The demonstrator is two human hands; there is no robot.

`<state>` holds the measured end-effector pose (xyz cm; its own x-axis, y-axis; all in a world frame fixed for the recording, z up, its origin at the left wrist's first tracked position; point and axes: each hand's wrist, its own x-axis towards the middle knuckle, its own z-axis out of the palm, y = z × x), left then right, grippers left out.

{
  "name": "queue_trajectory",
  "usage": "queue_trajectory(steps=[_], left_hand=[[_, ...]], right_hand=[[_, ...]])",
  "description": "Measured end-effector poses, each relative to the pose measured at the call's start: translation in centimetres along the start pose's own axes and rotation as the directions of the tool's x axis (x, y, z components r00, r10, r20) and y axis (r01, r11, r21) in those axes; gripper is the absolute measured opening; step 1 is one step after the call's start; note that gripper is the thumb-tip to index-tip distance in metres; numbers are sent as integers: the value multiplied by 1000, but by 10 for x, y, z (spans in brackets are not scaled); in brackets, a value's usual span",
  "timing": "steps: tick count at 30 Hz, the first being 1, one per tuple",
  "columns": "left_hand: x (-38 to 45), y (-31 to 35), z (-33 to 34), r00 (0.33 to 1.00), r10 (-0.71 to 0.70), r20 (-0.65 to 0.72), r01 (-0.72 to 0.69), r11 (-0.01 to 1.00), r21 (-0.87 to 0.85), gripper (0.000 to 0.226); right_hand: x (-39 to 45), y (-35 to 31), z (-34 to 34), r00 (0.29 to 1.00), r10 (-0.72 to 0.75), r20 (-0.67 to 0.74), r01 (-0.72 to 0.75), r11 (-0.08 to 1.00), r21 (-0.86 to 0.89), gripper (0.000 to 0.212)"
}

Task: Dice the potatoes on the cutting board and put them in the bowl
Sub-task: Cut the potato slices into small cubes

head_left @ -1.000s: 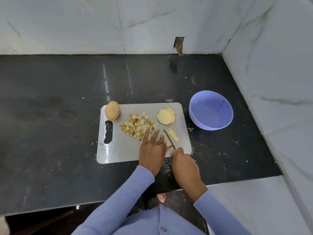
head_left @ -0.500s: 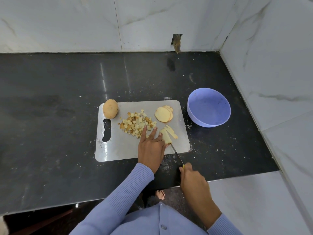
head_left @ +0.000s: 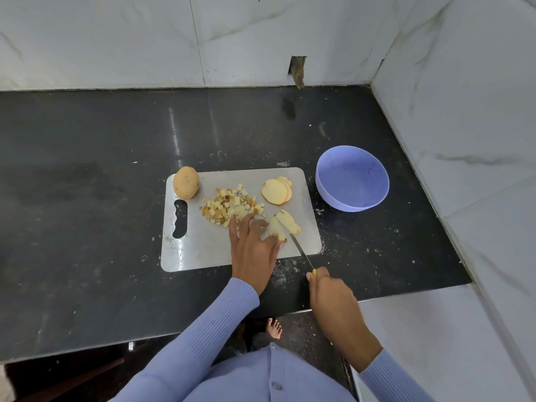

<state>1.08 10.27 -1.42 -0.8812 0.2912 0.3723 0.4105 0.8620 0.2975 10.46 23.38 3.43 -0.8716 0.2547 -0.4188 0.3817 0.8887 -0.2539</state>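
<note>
Since a second ago the right hand (head_left: 330,291) has drawn back from the board (head_left: 203,250) toward the counter's front edge, so the knife (head_left: 298,249) now lies with only its blade tip in the slices (head_left: 282,224), where before the hand sat at the board's rim. The right hand grips the yellow handle, fingers curled round it. The left hand (head_left: 252,245) rests flat on the board with fingers spread and straight, fingertips touching the slices and the near edge of the dice (head_left: 232,206).

The dice form a loose pale-yellow pile with brown skin edges at the board's centre. A stack of round slices (head_left: 275,191) lies at the board's upper right; a whole unpeeled potato (head_left: 185,182) sits at its upper left corner, above the handle slot. The lilac bowl (head_left: 352,178) stands just right of the board, apart from it.

The board lies on a black counter (head_left: 87,198), speckled with scraps around the board. White marble walls close the top and right of the frame. Bare counter stretches wide to the left and above the board; the bowl sits near the right wall.
</note>
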Motion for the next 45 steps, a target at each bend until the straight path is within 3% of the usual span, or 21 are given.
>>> queue_trajectory(steps=[9, 19, 28, 45], left_hand=[[-2, 0, 0, 984, -179, -12, 177, 982, -64, 11], [4, -1, -4, 982, -189, 15, 190, 980, -66, 14], [5, -1, -3, 978, -201, 61, 204, 978, -40, 12], [1, -3, -6, 974, -223, 42, 227, 967, -120, 9]], right_hand=[[23, -32, -12, 996, -57, -63, 60, 997, 50, 34], [38, -44, -5, 998, -51, -28, 50, 998, -23, 29], [-2, -7, 16, 1000, -16, 9, 17, 994, -106, 27], [10, -20, -8, 999, -42, 5, 42, 999, 33, 33]])
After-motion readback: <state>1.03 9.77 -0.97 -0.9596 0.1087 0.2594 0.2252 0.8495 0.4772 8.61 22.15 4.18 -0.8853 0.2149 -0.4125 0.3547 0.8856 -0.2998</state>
